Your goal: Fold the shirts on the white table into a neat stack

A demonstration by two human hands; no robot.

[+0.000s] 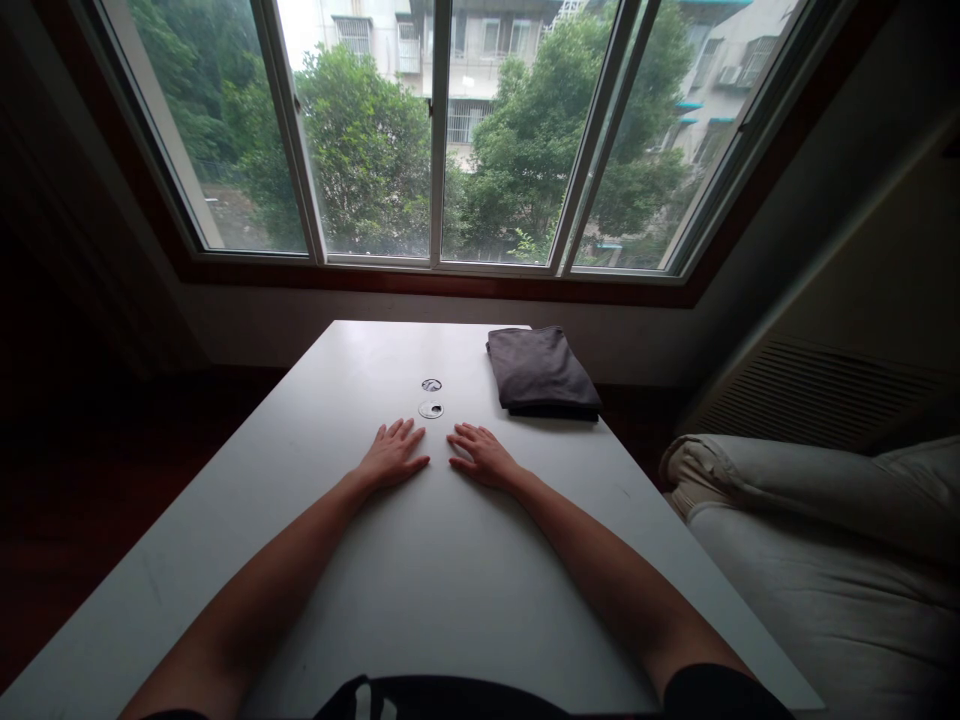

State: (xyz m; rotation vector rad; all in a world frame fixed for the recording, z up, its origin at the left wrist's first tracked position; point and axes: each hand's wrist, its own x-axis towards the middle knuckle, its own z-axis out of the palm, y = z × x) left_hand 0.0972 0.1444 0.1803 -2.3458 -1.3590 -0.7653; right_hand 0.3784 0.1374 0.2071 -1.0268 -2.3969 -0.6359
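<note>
My left hand (391,454) lies flat on the white table (405,570), palm down with the fingers spread. A short gap to its right, my right hand (481,455) rests the same way, also holding nothing. Just beyond the fingertips, a round cable-hole cover (428,410) is set in the tabletop, with a second round fitting (431,385) behind it. At the table's far right edge lies a folded dark grey cloth (541,368), apart from my right hand. What kind of cloth or garment it is, I cannot tell.
A sofa with a pale cover (817,570) stands along the table's right side. Past the far edge is a wall with a wide sliding window (435,150), trees outside. A slatted vent panel (817,390) is at the right. Dark floor (97,500) shows at the left.
</note>
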